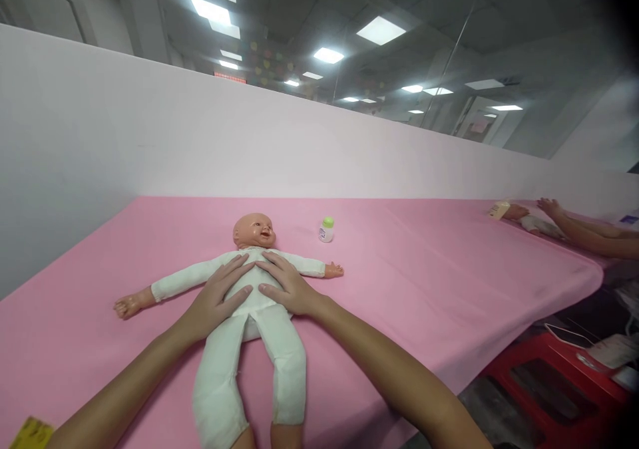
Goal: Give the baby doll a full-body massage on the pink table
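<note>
A doll (249,302) lies on its back on the pink counter (424,269), with the head toward the white wall (150,130) and the legs toward the person. It wears a white suit. Its arms are spread out to both sides, and its bare hands and feet show at the ends of the sleeves and legs.

Both hands rest flat on the chest of the doll, palms down. The left hand (219,299) lies on the left part of the chest, with the fingers open and pointing up toward the doll's neck. The right hand (287,286) lies on the right part of the chest, also with open fingers, and its fingertips come close to those of the left hand near the middle of the chest. Neither hand grips anything; they only press or lie on the white cloth.

A small bottle (326,229) with a green cap stands upright on the counter, to the right of the doll's head and apart from it.

At the far right end of the counter, the arms of another person (584,233) reach over the pink cover, with a hand near a small pale object that I cannot identify. Below the counter edge on the right stands a red stool (554,382).
</note>
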Motion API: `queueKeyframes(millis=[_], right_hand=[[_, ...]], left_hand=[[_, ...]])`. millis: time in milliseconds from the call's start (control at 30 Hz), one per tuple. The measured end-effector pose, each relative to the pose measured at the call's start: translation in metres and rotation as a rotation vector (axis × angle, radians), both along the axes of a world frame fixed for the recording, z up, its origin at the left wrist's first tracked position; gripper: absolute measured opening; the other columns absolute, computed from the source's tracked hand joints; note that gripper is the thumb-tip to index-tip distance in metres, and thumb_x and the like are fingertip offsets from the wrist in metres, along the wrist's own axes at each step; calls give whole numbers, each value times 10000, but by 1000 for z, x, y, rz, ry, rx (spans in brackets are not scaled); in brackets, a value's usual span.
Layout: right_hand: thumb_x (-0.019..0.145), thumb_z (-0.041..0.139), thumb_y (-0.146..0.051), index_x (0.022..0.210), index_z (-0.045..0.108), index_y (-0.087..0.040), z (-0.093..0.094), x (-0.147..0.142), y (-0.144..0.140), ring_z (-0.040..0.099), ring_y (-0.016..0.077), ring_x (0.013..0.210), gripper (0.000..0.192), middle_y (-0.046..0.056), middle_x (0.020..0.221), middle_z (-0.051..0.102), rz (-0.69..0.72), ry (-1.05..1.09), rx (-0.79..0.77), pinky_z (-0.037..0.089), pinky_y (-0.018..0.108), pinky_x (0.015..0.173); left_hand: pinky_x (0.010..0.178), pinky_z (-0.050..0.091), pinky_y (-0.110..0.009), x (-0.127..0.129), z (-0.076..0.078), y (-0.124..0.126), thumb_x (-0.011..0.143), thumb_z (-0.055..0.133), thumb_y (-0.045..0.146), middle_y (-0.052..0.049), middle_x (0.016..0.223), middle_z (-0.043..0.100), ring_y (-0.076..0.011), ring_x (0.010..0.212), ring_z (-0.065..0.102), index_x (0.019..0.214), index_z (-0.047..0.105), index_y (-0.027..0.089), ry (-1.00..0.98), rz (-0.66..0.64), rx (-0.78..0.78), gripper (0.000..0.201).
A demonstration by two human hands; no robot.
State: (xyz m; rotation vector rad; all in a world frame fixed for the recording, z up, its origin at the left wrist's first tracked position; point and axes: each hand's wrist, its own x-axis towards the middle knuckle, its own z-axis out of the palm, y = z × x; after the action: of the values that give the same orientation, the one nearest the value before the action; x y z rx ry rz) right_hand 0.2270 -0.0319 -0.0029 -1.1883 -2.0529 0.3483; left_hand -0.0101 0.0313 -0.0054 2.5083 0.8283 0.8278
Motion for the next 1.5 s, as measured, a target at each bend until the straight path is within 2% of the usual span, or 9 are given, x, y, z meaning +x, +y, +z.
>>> queueKeyframes(millis=[233,433,700,1033,1500], right_hand=[[1009,540,-510,1550,418,-300,0,-1,-1,236,230,1563,593,60,1674,299,2,8,0,214,481,1284],[1011,533,-514,1557,407,-306,1,-1,-2,225,234,1569,597,58,1678,293,4,11,-19,210,491,1285],[1018,519,-503,1546,427,-306,-1,-1,-1,260,231,1556,571,59,1670,313,3,16,6,226,485,1279],[1043,472,-474,1534,444,-290,-2,0,1,301,208,1534,524,56,1648,350,-7,0,49,240,446,1277],[1040,489,-463,1534,444,-290,-3,1,2,282,211,1543,526,61,1648,350,-7,12,41,231,451,1278]], left_hand=[[1280,244,-510,0,-2,1,1007,463,575,13,1688,283,-281,1558,271,1555,407,363,18,13,17,590],[1262,290,-514,0,2,-2,1006,451,586,2,1678,306,-297,1541,312,1545,432,353,30,32,45,588],[1261,277,-538,1,6,-7,1003,449,598,-6,1681,299,-306,1543,304,1550,425,350,27,31,2,601],[1277,252,-512,0,-3,2,1016,440,568,3,1684,293,-282,1555,276,1557,409,345,9,-4,32,585],[1285,228,-513,2,-1,3,1007,457,577,3,1678,308,-276,1557,268,1540,435,331,-14,-18,10,587]])
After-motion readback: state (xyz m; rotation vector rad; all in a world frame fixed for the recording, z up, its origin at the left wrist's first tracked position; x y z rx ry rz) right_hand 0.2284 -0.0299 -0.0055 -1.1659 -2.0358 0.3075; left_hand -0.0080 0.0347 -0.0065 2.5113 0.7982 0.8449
